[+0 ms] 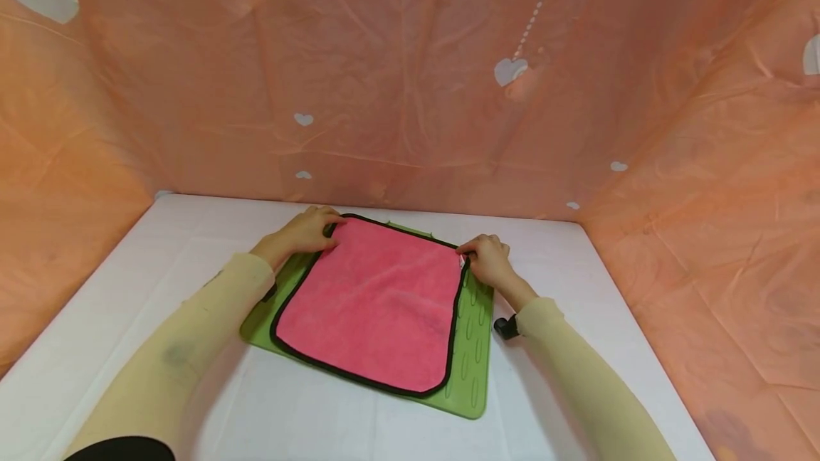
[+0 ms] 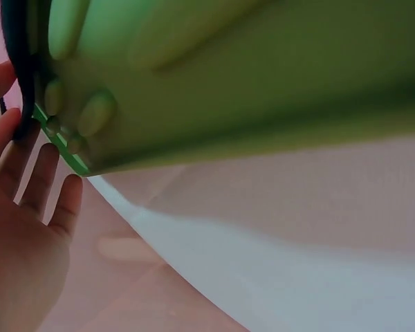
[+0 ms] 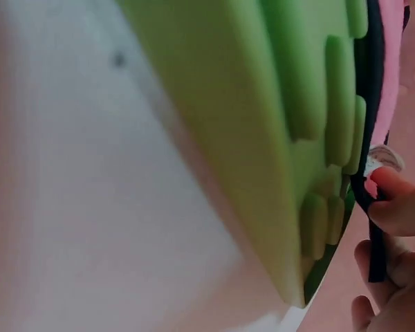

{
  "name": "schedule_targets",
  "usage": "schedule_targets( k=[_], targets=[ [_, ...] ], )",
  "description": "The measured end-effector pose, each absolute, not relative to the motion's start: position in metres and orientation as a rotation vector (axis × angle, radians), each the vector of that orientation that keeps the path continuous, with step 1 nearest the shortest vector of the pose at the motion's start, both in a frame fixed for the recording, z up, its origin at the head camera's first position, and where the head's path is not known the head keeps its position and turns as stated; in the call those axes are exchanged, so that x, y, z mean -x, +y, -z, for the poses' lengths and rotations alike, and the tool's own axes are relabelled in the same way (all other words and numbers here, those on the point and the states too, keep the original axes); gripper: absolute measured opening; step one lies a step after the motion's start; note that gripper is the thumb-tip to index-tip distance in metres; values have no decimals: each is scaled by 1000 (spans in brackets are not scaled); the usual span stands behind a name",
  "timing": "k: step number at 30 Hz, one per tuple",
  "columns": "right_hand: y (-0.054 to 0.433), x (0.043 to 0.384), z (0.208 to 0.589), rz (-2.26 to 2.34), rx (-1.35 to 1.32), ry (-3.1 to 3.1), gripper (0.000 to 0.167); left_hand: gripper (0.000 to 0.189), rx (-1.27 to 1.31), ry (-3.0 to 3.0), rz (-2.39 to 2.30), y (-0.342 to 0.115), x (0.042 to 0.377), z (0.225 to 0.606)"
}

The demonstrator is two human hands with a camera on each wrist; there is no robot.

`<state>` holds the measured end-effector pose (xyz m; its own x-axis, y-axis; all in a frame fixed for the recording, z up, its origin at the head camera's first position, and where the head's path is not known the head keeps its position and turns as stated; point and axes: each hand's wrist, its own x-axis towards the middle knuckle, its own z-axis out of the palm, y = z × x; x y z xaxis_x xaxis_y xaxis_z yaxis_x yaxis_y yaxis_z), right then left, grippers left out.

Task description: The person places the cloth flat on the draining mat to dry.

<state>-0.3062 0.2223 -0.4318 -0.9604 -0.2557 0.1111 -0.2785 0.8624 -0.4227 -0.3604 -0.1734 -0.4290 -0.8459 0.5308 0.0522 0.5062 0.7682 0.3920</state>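
Note:
A pink cleaning cloth (image 1: 378,297) with black edging lies spread over a green mat (image 1: 475,354) in the head view. My left hand (image 1: 306,230) pinches the cloth's far left corner between thumb and fingers, the other fingers spread beside the mat. At the far right corner, next to a small white tag (image 3: 379,164), my right hand (image 1: 490,262) pinches the black edging (image 3: 375,76). The mat's raised oval ridges (image 3: 340,100) show along its right side, and the cloth covers most of its middle.
A white-covered table (image 1: 307,404) carries the mat. Orange sheeting (image 1: 397,119) with white hearts closes off the back and both sides. A black wrist device (image 1: 506,327) sits at the right sleeve, and a dark rounded shape (image 1: 122,449) shows at the bottom left.

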Motion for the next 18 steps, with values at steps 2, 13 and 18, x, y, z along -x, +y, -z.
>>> schedule_targets(
  k=[2, 13, 18],
  targets=[
    [221, 307, 433, -652, -431, -2974, 36, 52, -839, 2902, -592, -174, 360, 430],
    [222, 311, 435, -693, -453, -3031, 30, 54, -761, 2890, -521, -177, 361, 437],
    [233, 305, 438, -741, -503, -2969, 32, 54, -804, 2895, -561, -181, 357, 435]
  ],
)
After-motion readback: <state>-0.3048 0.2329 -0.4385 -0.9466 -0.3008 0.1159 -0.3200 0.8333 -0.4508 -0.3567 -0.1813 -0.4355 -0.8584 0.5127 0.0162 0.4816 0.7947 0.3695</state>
